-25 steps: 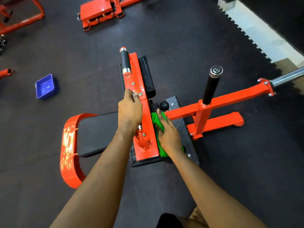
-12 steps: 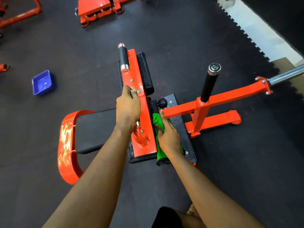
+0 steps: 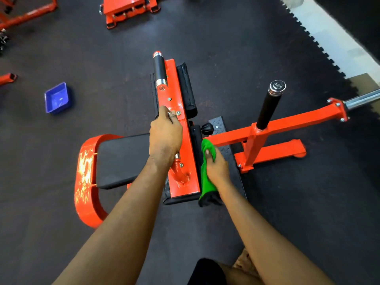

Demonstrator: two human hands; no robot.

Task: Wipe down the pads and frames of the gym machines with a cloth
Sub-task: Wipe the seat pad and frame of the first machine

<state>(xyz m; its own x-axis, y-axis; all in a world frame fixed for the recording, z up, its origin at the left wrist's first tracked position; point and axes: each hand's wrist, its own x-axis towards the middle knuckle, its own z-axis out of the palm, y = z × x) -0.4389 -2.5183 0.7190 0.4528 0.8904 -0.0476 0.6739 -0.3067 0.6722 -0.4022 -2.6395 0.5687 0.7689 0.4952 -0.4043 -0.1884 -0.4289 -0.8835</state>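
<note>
My left hand sits on the orange backing plate of the machine's pad, its fingers curled over the plate's nine o'clock edge and gripping it to steady the piece. My right hand is closed around the green cloth, thumb on top. It presses the cloth into the narrow channel along the plate's three o'clock side, against the black pad edge there.

I judge this to be the wipe along that side edge, with most of the machine not yet done.

The main risk is the tight gap. The adjustment knob sits just at twelve o'clock from the cloth, and the orange arm joins in at about one o'clock, so a long push upward could snag the cloth or knock my knuckles. The cloth's loose tail hangs past the plate's six o'clock end, and if it catches on that corner it could drag out of my hold. If my left hold slackens, the pad could shift under the wiping pressure. The seat pad lies at nine o'clock.
</note>
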